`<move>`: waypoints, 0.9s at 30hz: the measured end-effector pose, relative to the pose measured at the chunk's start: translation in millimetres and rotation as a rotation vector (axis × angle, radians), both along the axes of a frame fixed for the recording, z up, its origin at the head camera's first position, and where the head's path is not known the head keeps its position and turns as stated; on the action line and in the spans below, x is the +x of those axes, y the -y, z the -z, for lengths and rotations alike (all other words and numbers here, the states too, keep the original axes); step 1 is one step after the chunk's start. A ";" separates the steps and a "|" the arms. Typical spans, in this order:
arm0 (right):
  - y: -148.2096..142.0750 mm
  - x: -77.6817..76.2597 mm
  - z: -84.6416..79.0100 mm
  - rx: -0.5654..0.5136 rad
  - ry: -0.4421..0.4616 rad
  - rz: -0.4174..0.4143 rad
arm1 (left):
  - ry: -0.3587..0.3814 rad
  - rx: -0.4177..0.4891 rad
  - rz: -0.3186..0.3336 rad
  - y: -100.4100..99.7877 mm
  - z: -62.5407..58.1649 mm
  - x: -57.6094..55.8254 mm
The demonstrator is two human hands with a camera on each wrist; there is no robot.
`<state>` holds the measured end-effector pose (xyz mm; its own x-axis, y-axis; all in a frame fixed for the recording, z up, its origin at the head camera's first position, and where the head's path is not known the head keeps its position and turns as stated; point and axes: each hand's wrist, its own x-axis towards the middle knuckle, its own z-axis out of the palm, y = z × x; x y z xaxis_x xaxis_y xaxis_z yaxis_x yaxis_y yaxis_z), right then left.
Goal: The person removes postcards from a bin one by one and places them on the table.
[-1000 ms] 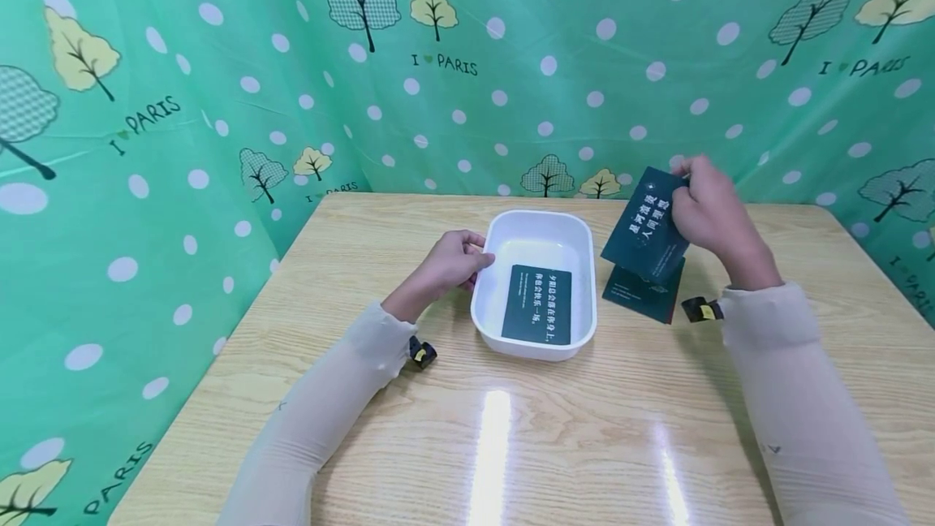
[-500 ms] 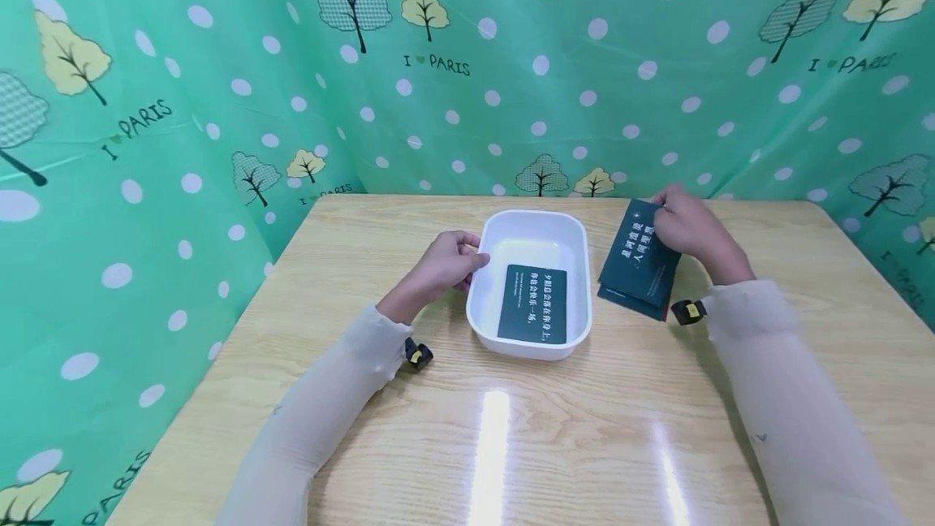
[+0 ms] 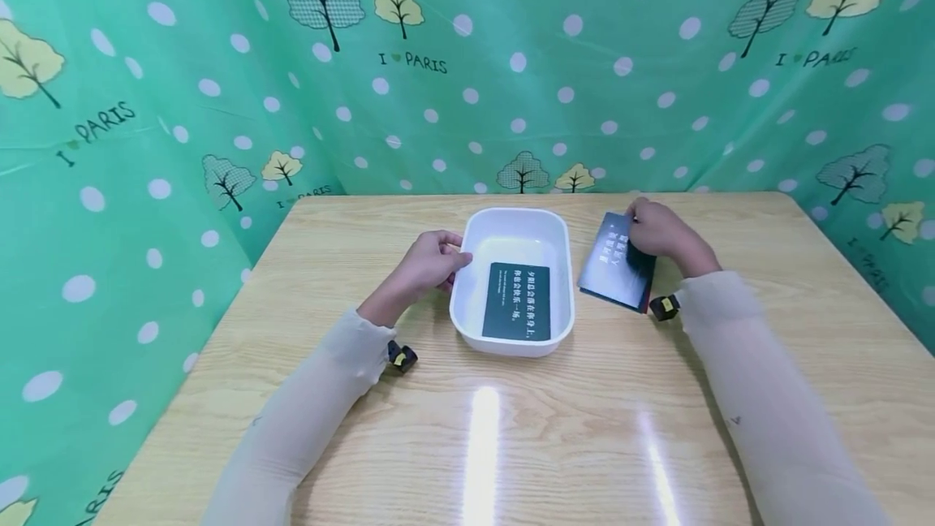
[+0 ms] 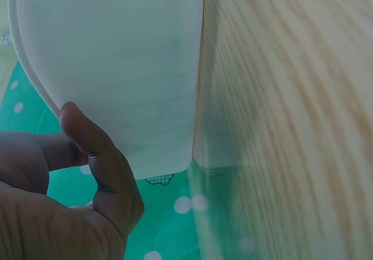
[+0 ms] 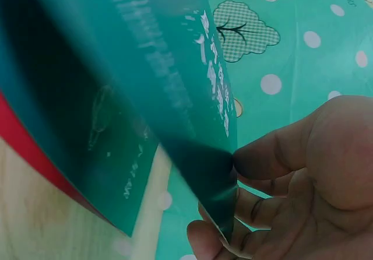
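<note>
The right hand [image 3: 661,231] pinches a corner of the top card [image 3: 609,254] between its thumb and fingers [image 5: 262,210]. This card is dark green with white writing, and light shines off it. Right under it is another dark green card [image 5: 111,161]; a gap shows between the two at one side. A strip of red [image 5: 29,146] peeks out along the lower card's edge. These cards are just to the right of a white box [image 3: 511,230], and do not touch it.

The left hand [image 3: 429,260] pinches the left rim of the box, with the thumb over the top. A third green card [image 3: 516,303] lies flat in the box, near the front. The box sits on a wooden table [image 3: 365,445]. Behind it hangs a green curtain [image 3: 438,136] with white dots and trees.
</note>
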<state>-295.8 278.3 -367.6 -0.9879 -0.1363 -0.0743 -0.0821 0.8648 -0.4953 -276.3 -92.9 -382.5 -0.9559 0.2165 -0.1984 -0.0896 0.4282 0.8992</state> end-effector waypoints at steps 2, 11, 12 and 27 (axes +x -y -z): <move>-0.8 -1.3 1.7 0.017 0.005 0.000 | -0.001 -0.007 0.003 0.0 -0.2 -0.6; -1.8 -4.2 7.7 0.145 0.052 -0.016 | 0.000 0.001 0.017 -1.5 -1.4 0.2; -1.1 -4.9 8.8 0.156 0.057 -0.021 | 0.001 -0.002 0.016 -1.3 -1.3 0.8; 7.7 -7.8 17.9 0.216 0.115 0.015 | -0.005 0.005 0.005 0.1 -0.1 0.9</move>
<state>-303.6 270.6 -385.5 -0.9731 -0.0904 -0.2120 -0.0223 0.9524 -0.3041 -275.5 -92.9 -382.4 -0.9559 0.2222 -0.1920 -0.0827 0.4238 0.9020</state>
